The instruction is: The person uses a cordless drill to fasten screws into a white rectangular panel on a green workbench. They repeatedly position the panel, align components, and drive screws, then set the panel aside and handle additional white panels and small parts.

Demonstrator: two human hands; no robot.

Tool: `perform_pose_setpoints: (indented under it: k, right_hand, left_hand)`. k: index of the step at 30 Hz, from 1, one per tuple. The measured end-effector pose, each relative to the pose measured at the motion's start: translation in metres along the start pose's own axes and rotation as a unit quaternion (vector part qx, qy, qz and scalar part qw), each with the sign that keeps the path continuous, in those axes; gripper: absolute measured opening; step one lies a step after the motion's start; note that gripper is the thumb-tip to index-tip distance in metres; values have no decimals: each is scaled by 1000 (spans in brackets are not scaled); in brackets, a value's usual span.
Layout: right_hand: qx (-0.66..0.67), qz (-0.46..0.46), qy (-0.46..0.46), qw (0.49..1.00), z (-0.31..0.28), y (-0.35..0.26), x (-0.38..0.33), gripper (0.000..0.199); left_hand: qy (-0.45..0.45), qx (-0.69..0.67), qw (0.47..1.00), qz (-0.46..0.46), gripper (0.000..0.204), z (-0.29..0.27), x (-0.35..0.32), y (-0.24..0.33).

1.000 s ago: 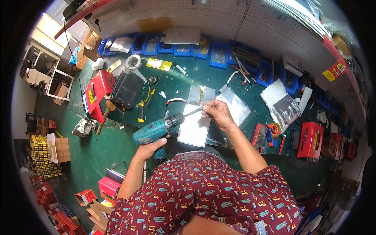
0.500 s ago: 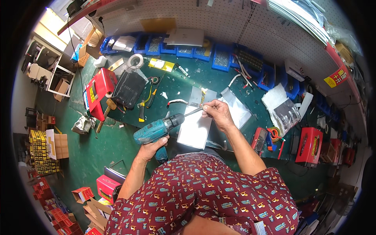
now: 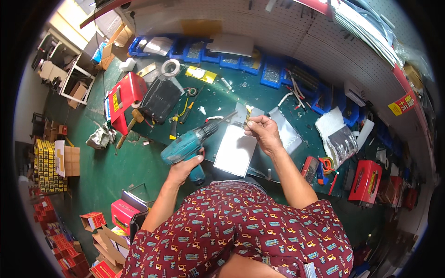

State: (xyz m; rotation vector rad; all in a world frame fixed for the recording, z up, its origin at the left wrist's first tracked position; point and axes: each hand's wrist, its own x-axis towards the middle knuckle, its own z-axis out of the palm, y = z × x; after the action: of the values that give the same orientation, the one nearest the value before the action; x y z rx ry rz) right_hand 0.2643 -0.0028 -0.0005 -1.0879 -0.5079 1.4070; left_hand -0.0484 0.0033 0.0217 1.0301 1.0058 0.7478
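Head view is showing a person in a patterned red shirt leaning over a green workbench (image 3: 139,171). The left hand (image 3: 183,167) is wrapping tight around the grip of a teal cordless drill (image 3: 187,146), whose bit is pointing up and to the right toward the top edge of a flat silver metal plate (image 3: 236,150) lying on the bench in front of the body. The right hand (image 3: 262,132) is pinching something small at that same top edge — a screw or fastener, perhaps, though it is too small to tell — with its fingers closed together just beside the bit's tip. A second shiny sheet (image 3: 287,134) is lying just right of the plate, and a black case (image 3: 160,99), a red toolbox (image 3: 123,99) and blue parts bins (image 3: 278,76) are sitting further back. The likely trouble here is the bit skating off the small piece (the plate looks smooth and unclamped) and catching the fingertips so near it; the plate could also be spinning or sliding if the drill bites, since only the right hand is steadying that end.
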Motion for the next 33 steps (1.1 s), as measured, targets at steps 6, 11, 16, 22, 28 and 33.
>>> perform_pose_setpoints:
  k: [6,11,16,22,28,33]
  right_hand:
    - [-92,-44,-98,990,51,33,-25,13]
    - [-172,-59,-124,975,66,42,-37,15]
    - [-236,-105,-147,955,69,34,-43,21]
    - [-197,-9,-176,965,65,38,-35,23]
    - [-160,-33,-227,960,60,45,-28,15]
    - [-185,-77,-219,955,62,42,-29,17]
  left_hand:
    - [39,-6,999,27,40,39,22,-4]
    - [45,-46,998,13,37,40,24,-21]
    - [46,-64,997,-10,36,37,21,-21]
    - [46,-85,995,-33,40,30,22,-25]
    - [35,-83,996,-27,34,36,18,-19]
    - [32,-114,992,-50,39,37,17,-19]
